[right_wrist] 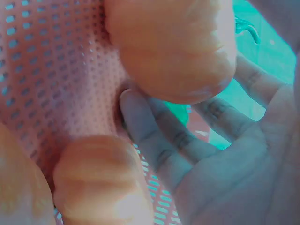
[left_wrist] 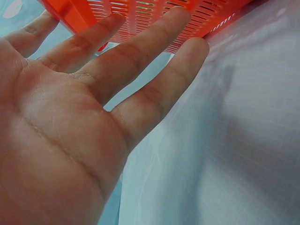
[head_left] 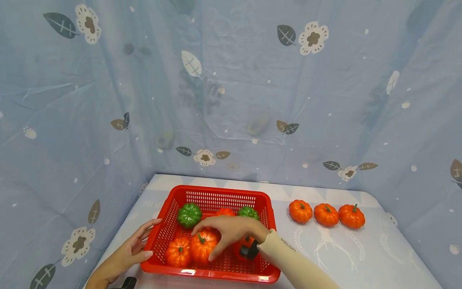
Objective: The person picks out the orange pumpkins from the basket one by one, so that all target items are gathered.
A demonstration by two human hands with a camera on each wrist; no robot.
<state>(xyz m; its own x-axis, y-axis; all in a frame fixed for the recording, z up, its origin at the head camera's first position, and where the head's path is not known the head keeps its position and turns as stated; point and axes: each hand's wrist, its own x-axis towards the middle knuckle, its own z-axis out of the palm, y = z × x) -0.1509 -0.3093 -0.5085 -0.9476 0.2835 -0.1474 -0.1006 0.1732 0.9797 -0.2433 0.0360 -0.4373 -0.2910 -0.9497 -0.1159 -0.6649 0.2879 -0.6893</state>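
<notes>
Inside a red plastic basket (head_left: 216,275), my right hand (head_left: 231,228) reaches down over an orange toy pumpkin (head_left: 200,249), its fingers on the far side and thumb on the near right. In the right wrist view the fingers (right_wrist: 154,136) curve along the side of that pumpkin (right_wrist: 173,51). Another orange pumpkin (head_left: 177,252) sits just left of it. My left hand (head_left: 126,251) is at the basket's left side, thumb by the front corner. Its straight, spread fingers (left_wrist: 140,51) lie along the slotted wall in the left wrist view.
The basket also holds a green pumpkin (head_left: 189,215) at back left, another green one (head_left: 248,212) at back right, and orange ones, partly hidden by my right arm. Three orange pumpkins (head_left: 326,214) stand in a row on the table right of the basket. Patterned blue curtains (head_left: 238,100) enclose the table.
</notes>
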